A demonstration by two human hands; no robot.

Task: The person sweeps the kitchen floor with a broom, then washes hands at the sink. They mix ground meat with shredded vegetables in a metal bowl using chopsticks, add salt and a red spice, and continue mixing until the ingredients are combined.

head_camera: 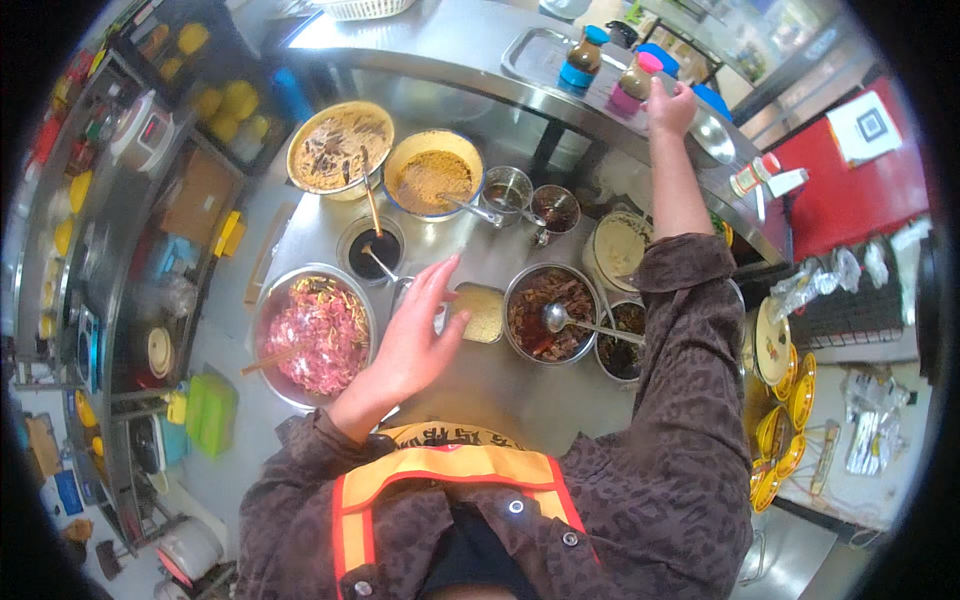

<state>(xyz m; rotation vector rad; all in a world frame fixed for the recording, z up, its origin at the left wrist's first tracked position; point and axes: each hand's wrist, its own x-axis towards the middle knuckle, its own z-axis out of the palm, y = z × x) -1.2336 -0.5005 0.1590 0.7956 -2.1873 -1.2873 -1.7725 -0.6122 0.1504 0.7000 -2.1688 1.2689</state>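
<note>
My left hand [420, 337] hovers with fingers extended and holds nothing, between a metal bowl of pink sliced meat [319, 330] and a small rectangular tray of pale yellow granules [481, 313]. It partly hides a small metal container behind it. My right hand [671, 111] reaches to the raised metal shelf, fingers curled beside a jar with a pink lid and base [636, 81]. Whether it grips the jar is unclear. A similar blue-lidded jar [583, 57] stands to its left. Right of the granules, a metal pot of dark cooked meat in sauce [551, 319] has a ladle [556, 316] in it.
Behind the meat bowl stand a container of dark liquid [375, 251] and two enamel basins, one with ground seasoning [435, 176]. Small jars [506, 193] and a tub of pale paste [621, 251] line the counter. Yellow bowls [780, 442] are at right; shelving [120, 300] runs along the left.
</note>
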